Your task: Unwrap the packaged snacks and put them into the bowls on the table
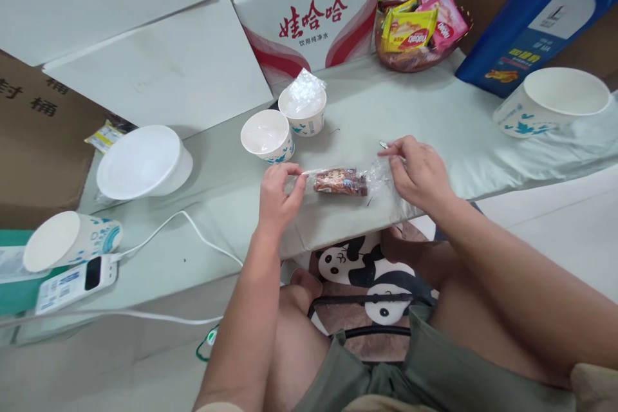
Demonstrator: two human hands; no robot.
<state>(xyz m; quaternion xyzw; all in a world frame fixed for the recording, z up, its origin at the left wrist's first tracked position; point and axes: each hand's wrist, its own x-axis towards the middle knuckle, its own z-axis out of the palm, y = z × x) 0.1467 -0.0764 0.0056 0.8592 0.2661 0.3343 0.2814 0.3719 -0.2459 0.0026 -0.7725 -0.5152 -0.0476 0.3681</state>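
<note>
Fingers of both hands pinched on a clear wrapper (379, 170).

Thumb and forefinger of the left hand (277, 198) are nearly tip to tip on the wrapper's left end; those of the right hand (419, 170) are drawn close together on its right end, the remaining fingers loosely curled. Inside, a brown snack packet (339, 182) lies between the hands, near the front edge of the worktop (396, 106). Two paper cups (281, 154) stand farther back; a snack basket (410, 63) sits by the back edge.
</note>
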